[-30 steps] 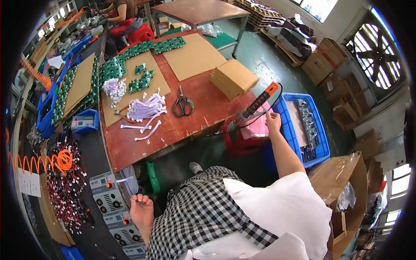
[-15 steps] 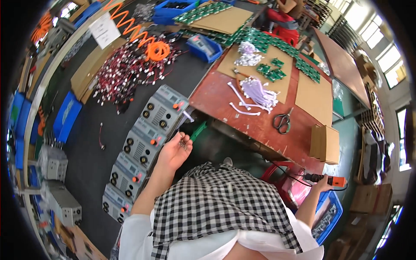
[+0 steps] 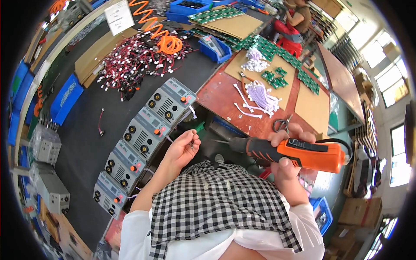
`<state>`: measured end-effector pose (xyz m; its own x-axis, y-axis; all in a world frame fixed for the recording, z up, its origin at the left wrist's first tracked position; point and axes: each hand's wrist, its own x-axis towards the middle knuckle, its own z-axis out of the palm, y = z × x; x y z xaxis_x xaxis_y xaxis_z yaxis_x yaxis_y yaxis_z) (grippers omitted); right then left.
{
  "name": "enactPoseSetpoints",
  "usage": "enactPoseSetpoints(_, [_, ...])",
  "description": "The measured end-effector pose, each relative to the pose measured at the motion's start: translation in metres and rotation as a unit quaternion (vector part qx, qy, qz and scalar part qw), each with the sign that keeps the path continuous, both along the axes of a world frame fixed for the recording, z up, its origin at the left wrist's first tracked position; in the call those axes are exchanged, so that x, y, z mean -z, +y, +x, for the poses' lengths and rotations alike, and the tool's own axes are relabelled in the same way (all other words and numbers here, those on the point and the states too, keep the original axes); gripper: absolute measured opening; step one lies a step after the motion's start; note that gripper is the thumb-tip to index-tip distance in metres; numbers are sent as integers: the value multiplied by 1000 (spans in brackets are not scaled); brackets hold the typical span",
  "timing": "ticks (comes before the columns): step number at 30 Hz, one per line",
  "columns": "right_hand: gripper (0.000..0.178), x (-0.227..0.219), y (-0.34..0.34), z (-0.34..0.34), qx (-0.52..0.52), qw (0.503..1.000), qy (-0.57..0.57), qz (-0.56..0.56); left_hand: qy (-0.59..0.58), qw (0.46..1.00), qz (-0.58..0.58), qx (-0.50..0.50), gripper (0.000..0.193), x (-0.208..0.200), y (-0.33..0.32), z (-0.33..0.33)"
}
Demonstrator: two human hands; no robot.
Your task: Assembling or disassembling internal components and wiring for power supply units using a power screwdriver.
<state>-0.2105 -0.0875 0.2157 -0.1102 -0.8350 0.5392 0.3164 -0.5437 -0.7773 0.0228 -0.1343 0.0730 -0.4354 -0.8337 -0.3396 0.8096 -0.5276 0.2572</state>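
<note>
My right hand (image 3: 286,170) is wrapped round an orange and black electric screwdriver (image 3: 310,155), held level in front of my body. Its thin bit points left, toward my other hand. My left hand (image 3: 183,148) is half closed, palm up, with small dark metal pieces, probably screws, at the fingers. That hand is just right of a row of grey power supply units (image 3: 171,102), apart from them. The units have black round terminals, orange knobs and lit red lamps.
A heap of red-black wires (image 3: 134,65) lies on the dark bench. On the red table are white ribbon cables (image 3: 262,97), green circuit boards (image 3: 274,78), scissors (image 3: 281,125) and cardboard. An orange coiled hose (image 3: 169,44) hangs at the back. Another person (image 3: 297,19) sits far right.
My right hand has brought the electric screwdriver from the far right in toward the middle, close to the camera. My left hand has shifted slightly right, its fingers still curled. The view has turned a little.
</note>
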Motion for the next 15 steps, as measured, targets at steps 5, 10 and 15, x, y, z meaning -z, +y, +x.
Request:
enactPoseSetpoints(5, [58, -10, -52, 22, -204, 975, -14, -83, -15, 996, 3, -84, 14, -16, 13, -3])
enactPoseSetpoints(10, [49, -5, -98, 21, -336, 936, -67, -77, -31, 987, -18, -158, 14, -22, 15, -13])
enactPoseSetpoints(15, [51, 7, -144, 3, -404, 906, -62, -110, -117, 973, -9, -198, 21, -31, 3, -39])
